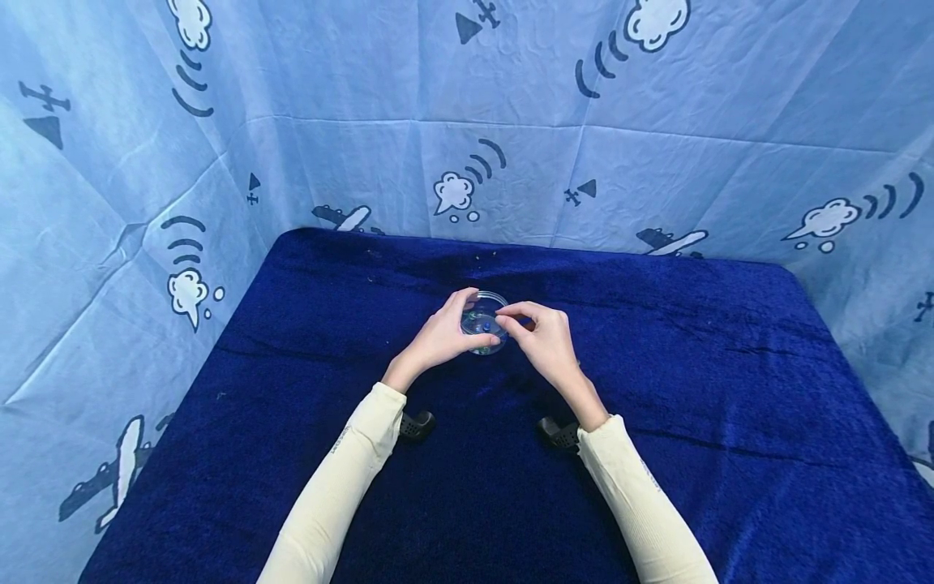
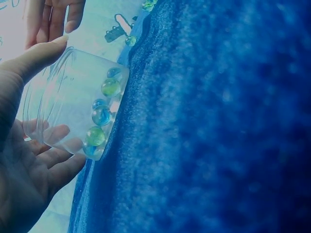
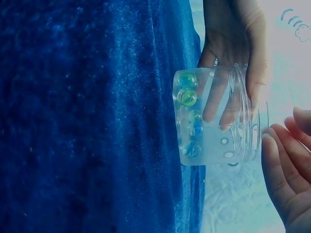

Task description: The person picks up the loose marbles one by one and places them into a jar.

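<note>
A clear round jar [image 1: 487,294] stands upright on the blue cloth, its top uncovered. Several green and blue glass marbles [image 2: 101,115] lie on its bottom. My left hand [image 1: 441,330] holds the jar from the side, thumb near the rim and fingers round the far wall. At the rim's right side is my right hand [image 1: 543,332], its thumb and index tips close together in the head view. Curved fingers [image 3: 273,155] of that hand show beside the jar mouth in the right wrist view. Whether anything sits between its fingertips cannot be made out.
Dark blue plush cloth [image 1: 693,365] covers the table. Beyond the jar, loose green marbles [image 2: 130,41] lie near the cloth's edge in the left wrist view. Light blue printed curtains [image 1: 511,81] hang behind and at the sides. A black device [image 1: 417,426] sits at the left wrist.
</note>
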The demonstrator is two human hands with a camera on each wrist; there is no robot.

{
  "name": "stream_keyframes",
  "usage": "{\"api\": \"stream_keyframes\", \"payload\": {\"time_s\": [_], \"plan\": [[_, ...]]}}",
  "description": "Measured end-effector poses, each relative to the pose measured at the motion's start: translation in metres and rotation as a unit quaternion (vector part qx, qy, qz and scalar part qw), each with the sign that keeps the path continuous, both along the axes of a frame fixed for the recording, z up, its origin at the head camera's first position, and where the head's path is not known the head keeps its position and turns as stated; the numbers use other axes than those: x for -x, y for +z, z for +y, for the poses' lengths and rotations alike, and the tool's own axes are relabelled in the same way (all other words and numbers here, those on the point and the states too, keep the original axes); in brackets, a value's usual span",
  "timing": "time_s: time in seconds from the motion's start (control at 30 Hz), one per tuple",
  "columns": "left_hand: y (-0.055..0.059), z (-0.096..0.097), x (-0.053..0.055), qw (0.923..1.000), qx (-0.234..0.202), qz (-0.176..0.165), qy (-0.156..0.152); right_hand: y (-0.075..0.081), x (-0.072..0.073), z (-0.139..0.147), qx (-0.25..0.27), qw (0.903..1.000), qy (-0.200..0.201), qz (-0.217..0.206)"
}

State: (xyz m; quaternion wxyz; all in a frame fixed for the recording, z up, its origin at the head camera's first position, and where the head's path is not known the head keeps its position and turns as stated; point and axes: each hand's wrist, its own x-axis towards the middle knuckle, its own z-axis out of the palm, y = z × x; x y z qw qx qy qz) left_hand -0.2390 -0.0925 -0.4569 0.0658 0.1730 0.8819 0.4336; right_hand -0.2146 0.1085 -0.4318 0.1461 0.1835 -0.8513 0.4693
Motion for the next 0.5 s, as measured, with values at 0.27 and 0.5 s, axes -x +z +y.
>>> {"api": "stream_keyframes", "payload": {"time_s": [0.27, 0.5], "plan": [[0.0004, 0.0001, -0.0002, 1.0, 0.001, 0.002, 0.0, 0.0017, -0.0002, 0.0015, 0.01, 0.9999, -0.004, -0.005], [-0.0007, -0.0002, 0.0001, 1.0, -0.008, -0.001, -0.001, 0.0005, 0.0004, 0.0022, 0.014, 0.9998, -0.005, -0.015]]}}
